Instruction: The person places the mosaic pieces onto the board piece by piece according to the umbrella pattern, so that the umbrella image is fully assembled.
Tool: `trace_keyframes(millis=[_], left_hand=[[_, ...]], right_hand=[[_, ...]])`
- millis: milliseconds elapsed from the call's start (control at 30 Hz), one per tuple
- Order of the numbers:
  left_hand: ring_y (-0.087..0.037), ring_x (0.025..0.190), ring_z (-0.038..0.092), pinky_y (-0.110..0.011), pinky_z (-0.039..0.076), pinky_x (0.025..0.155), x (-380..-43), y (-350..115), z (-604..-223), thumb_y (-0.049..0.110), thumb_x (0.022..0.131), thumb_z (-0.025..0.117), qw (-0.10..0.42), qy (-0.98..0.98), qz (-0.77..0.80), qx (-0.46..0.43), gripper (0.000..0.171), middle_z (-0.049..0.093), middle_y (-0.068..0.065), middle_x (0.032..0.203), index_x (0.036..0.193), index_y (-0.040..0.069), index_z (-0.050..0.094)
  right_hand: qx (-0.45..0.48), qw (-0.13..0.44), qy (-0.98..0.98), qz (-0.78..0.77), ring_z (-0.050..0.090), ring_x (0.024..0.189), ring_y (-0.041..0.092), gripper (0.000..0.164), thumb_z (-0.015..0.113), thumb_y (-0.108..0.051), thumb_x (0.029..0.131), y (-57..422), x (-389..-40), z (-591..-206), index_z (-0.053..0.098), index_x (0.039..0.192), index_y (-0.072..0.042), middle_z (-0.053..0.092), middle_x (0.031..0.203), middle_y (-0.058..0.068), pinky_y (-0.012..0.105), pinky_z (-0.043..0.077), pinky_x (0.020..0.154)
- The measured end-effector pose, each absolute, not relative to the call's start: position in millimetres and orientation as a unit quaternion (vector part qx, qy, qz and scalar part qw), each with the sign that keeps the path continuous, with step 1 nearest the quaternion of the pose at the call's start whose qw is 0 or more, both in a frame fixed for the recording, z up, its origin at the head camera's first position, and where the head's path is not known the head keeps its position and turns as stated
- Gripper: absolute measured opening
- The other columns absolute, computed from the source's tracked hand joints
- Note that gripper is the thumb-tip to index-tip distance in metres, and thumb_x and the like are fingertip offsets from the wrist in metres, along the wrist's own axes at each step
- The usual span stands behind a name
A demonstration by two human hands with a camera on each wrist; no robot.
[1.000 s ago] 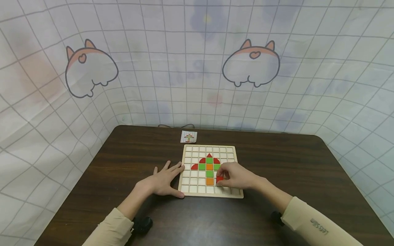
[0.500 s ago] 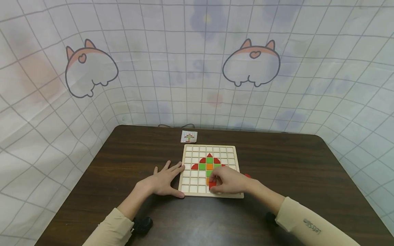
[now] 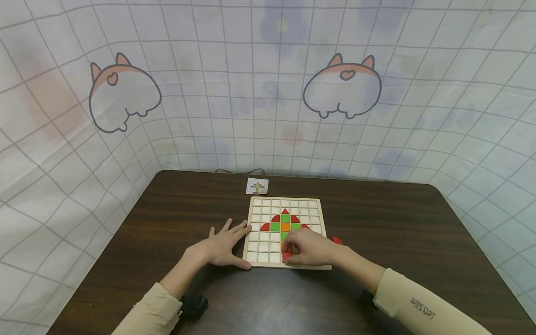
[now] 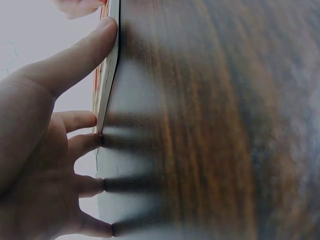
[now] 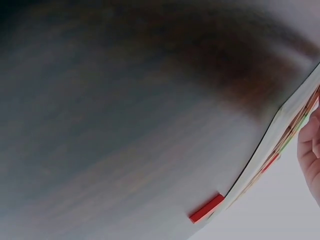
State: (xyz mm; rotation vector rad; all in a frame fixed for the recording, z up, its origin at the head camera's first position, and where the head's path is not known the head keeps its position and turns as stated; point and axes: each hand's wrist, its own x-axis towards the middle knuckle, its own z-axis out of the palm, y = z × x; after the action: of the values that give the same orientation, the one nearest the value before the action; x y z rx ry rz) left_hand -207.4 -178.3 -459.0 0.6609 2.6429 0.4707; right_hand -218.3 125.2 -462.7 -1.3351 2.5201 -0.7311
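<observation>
A pale wooden grid board (image 3: 264,246) lies on the dark table, bearing red, green and orange tiles in a rocket-like pattern. Over its lower middle, my right hand (image 3: 311,247) pinches a red tile (image 3: 286,257) between thumb and fingers, at the bottom row just below an orange tile (image 3: 283,247). My left hand (image 3: 219,246) spreads its fingers along the board's left edge, the thumb at the near corner; in the left wrist view its thumb (image 4: 82,57) rests against the board's side. The right wrist view catches only part of the right hand (image 5: 311,145).
Beyond the board lies a small printed card (image 3: 257,186) with a similar pattern. A loose red piece (image 3: 337,240) lies on the table (image 3: 389,223) just right of the board. A gridded cloth backdrop (image 3: 234,102) surrounds the table's far side.
My right hand has shifted left and toward the near edge with the red tile, from right of the orange tile to below it. The loose red piece has come into sight. My left hand stays put.
</observation>
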Motion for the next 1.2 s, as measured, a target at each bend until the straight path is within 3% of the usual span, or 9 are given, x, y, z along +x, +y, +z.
trace_keyframes(millis=[633, 1200], left_hand=[[-0.043, 0.155, 0.002, -0.08, 0.005, 0.109, -206, -178, -457, 0.064, 0.081, 0.079, 0.19, 0.939, 0.172, 0.23, 0.109, 0.016, -0.006, 0.171, 0.165, 0.017, 0.027], [-0.044, 0.155, 0.002, -0.08, 0.005, 0.109, -206, -178, -458, 0.064, 0.082, 0.079, 0.19, 0.939, 0.173, 0.23, 0.109, 0.015, -0.006, 0.171, 0.165, 0.018, 0.027]], right_hand=[[-0.453, 0.081, 0.853, -0.247, 0.055, 0.07, 0.009, 0.01, 0.082, -0.014, 0.089, 128, -218, -461, 0.074, 0.095, -0.014, 0.063, 0.084, -0.008, 0.023, 0.047, 0.066], [-0.377, 0.085, 0.863, -0.327, 0.056, 0.073, 0.009, 0.008, 0.08, -0.011, 0.091, 180, -226, -454, 0.074, 0.097, -0.012, 0.061, 0.08, -0.01, 0.025, 0.048, 0.062]])
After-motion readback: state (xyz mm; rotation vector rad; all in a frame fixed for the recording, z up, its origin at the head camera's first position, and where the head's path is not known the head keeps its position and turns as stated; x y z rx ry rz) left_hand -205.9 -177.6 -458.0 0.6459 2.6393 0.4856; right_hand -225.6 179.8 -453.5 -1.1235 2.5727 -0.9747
